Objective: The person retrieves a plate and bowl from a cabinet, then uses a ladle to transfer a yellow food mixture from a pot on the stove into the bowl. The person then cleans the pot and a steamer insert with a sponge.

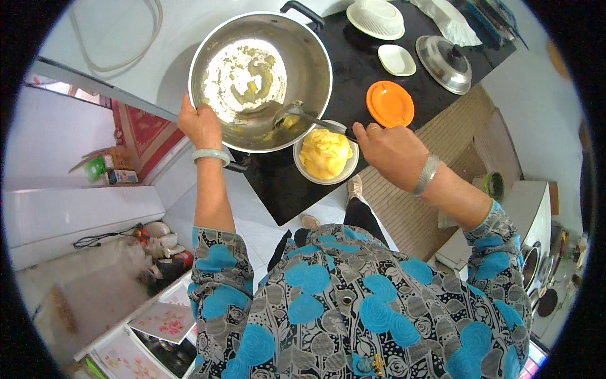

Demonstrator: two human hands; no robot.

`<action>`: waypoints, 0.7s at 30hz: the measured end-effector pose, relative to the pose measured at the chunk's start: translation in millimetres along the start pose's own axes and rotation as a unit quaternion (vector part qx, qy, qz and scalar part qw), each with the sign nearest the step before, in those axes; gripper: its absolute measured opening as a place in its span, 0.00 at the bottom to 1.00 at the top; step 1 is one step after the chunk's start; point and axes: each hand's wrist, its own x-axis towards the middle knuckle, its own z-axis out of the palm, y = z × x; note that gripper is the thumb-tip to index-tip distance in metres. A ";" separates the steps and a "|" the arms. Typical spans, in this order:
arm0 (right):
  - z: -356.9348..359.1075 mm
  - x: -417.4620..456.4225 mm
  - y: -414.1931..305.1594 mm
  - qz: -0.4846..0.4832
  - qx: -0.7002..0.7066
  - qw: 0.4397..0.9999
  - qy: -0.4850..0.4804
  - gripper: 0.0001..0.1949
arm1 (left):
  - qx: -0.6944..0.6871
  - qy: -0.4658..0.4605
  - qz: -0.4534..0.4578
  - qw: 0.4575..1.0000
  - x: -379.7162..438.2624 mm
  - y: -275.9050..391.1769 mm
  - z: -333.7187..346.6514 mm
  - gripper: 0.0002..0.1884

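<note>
My left hand (201, 125) grips the rim of a large steel pot (310, 71) at its near left side, thumb over the edge. The pot leans towards me, and thin yellow smears of food (255, 78) cling to its bottom. In my right hand (393, 149) is the dark handle of a metal spatula or ladle (322, 124). Its head rests inside the pot near the right wall, with a little yellow food on it. Below the handle stands a white bowl (351, 166) heaped with a yellow mash-like mass (325, 154), partly under the pot's rim.
On the black counter (279, 189) lie an orange plate or lid (390, 104), a small white dish (396, 60), an upturned pale basket or bowl (376, 20) and a steel lid with a black knob (442, 64). An open drawer (128, 348) is at the lower left.
</note>
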 end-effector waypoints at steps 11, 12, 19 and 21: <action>-45.4 -91.9 14.7 0.048 0.022 0.998 0.031 0.27 | 0.041 -0.017 0.021 0.999 1.7 -0.2 -1.1 0.17; -42.2 -94.8 14.1 0.063 0.037 0.997 0.035 0.27 | 0.047 -0.020 0.015 0.999 1.8 0.9 -2.2 0.17; -4.6 -70.9 13.9 0.103 0.223 0.958 0.152 0.23 | 0.059 -0.031 0.022 0.998 1.7 9.0 -5.8 0.16; 19.7 -45.8 13.3 0.095 0.260 0.943 0.183 0.22 | 0.025 -0.011 0.010 1.000 -0.7 13.2 -5.0 0.13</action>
